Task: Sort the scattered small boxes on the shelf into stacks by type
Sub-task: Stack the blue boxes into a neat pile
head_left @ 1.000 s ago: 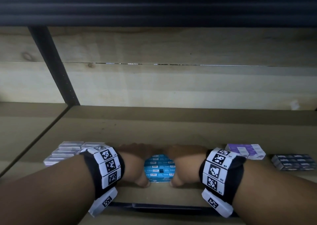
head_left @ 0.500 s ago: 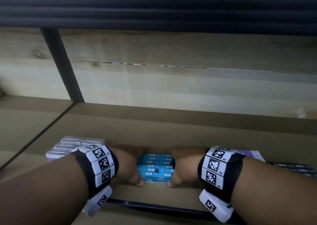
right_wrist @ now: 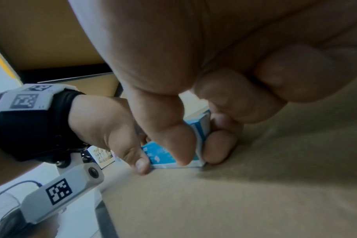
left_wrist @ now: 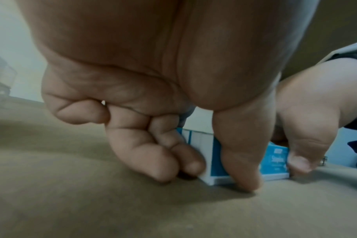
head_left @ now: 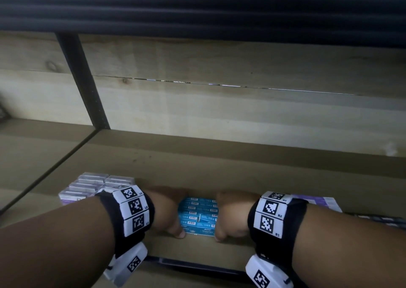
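Boxes sit in groups along the front of a brown shelf (head_left: 219, 167), backed by pale wooden boards. Far left: a block of pale lilac boxes (head_left: 87, 186), ranked in close rows, partly hidden behind the left forearm. Next, the left hand (head_left: 167, 211), wrist banded in black with white coded tags; its grip is clamped on the left side of the blue boxes (head_left: 198, 216), thumb at the near corner and fingers curled against the side, tips down on the shelf. Those blue boxes, barcoded on top and marked "Staples" on the near face, stand packed together between the two hands, resting on the shelf close to its front edge. Right hand (head_left: 232, 213) mirrors it: grip clamped on the right side of the same blue block, thumb on the near face, fingers wrapped round the far corner. Beyond the right wrist, a purple-and-white box (head_left: 318, 202) lies flat. Farthest right, a dark row of boxes (head_left: 377, 219), mostly hidden by the forearm, detail unclear.
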